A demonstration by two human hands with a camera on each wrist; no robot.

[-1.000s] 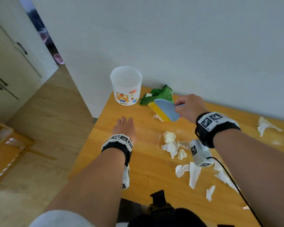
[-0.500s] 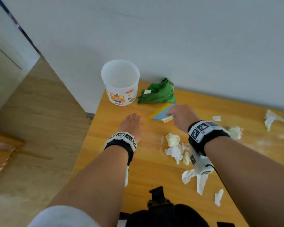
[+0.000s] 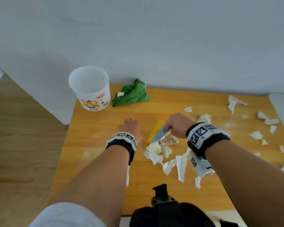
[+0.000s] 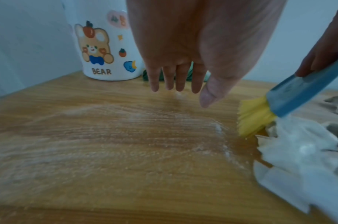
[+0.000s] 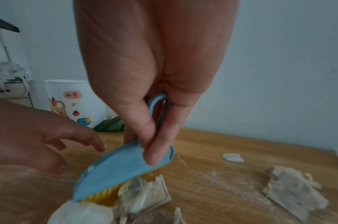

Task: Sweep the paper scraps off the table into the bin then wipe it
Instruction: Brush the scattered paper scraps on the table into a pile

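My right hand (image 3: 174, 124) (image 5: 152, 133) grips a small blue brush (image 3: 160, 134) (image 5: 118, 166) (image 4: 302, 94) with yellow bristles (image 3: 156, 131) (image 4: 254, 115); the bristles press on the wooden table (image 3: 95, 154) against a heap of white paper scraps (image 3: 156, 150) (image 5: 141, 197) (image 4: 302, 151). To the brush's left my left hand (image 3: 129, 126) (image 4: 185, 72) hovers just over the table with straight fingers, holding nothing. A white bin (image 3: 90, 89) (image 4: 105, 50) (image 5: 76, 103) with a bear picture stands on the table's far left corner. A crumpled green cloth (image 3: 131, 94) (image 5: 110, 125) lies beside it.
More scraps (image 3: 234, 102) are scattered over the table's right half (image 3: 256, 135), and some lie near the front (image 3: 180, 164). A pale dusty smear (image 4: 126, 128) covers the wood below my left hand. The wall runs along the table's far edge; the floor drops away at left.
The brush has come down from the air near the green cloth to the table and swept toward me, into the scrap heap. My left hand has stayed in place.
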